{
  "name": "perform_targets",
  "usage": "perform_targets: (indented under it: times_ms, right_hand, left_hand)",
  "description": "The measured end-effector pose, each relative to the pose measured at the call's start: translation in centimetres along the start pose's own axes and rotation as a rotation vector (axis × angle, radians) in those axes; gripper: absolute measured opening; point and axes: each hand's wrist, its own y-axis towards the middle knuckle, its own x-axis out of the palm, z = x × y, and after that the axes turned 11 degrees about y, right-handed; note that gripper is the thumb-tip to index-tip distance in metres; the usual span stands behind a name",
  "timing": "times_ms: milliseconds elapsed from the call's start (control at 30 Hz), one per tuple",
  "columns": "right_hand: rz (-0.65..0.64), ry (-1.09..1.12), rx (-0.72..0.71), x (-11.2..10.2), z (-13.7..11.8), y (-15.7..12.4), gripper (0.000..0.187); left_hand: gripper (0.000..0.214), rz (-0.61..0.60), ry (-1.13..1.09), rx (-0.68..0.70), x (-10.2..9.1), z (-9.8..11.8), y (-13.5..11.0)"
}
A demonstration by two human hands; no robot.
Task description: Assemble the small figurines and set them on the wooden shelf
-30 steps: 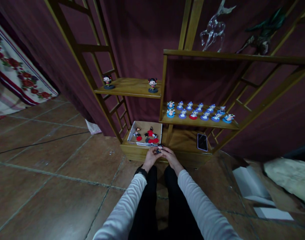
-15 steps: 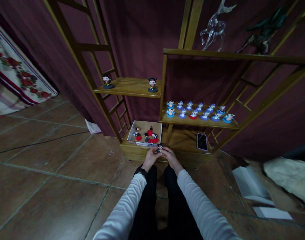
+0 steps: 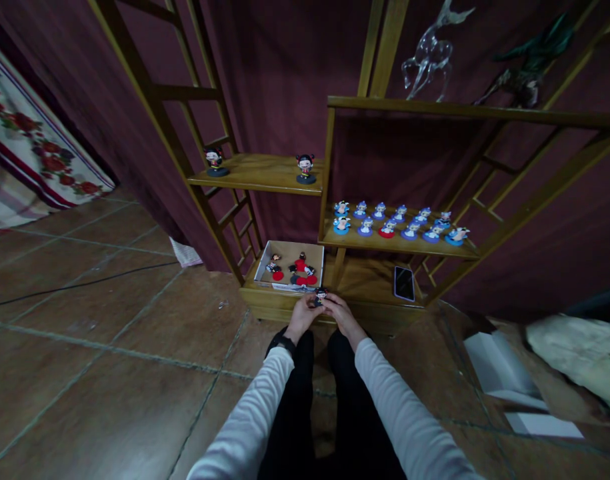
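Between my two hands, just in front of the cabinet's low front edge, is a small dark-haired figurine (image 3: 321,297) on a dark base, held upright. My left hand (image 3: 303,316) closes on it from the left, and my right hand (image 3: 343,313) grips it from the right with the fingertips. Right behind them an open cardboard box (image 3: 289,250) holds several red, black and white figurines lying loose. Two similar figurines, one at the left end (image 3: 215,162) and one at the right end (image 3: 305,169), stand on dark bases on the upper left shelf (image 3: 259,173).
Two rows of blue and white figurines (image 3: 389,223) stand on the right shelf. A phone (image 3: 404,283) lies on the bottom board. A clear glass deer (image 3: 431,57) and a dark statue (image 3: 529,67) stand above. White box pieces (image 3: 505,370) lie on the floor at right.
Almost nothing differs. Both hands stay in the same place with the figurine between them, and the view shifts very slightly.
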Motion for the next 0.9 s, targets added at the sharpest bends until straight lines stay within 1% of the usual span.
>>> perform_targets:
  times_ms: [100,467,567,767,900]
  right_hand:
    - [0.003,-0.008,0.001,0.0,0.0,0.0,0.039]
    - [0.024,0.043,0.023,0.0,0.1,-0.1,0.04]
    - [0.03,0.046,0.026,-0.1,0.1,-0.1,0.041]
    - [0.031,0.046,0.012,-0.2,0.1,-0.1,0.039]
    - [0.008,0.024,0.01,-0.2,0.2,0.0,0.04]
  left_hand:
    - [0.04,-0.008,0.009,0.001,0.0,-0.3,0.1]
    - [0.04,0.061,0.03,0.014,-0.1,-1.3,0.6]
    - [0.039,0.05,0.037,0.023,-0.2,-1.1,0.5]
    - [0.04,-0.017,0.02,0.014,-0.3,-0.5,0.3]
    - [0.04,-0.021,-0.002,-0.003,-0.1,-0.3,0.2]
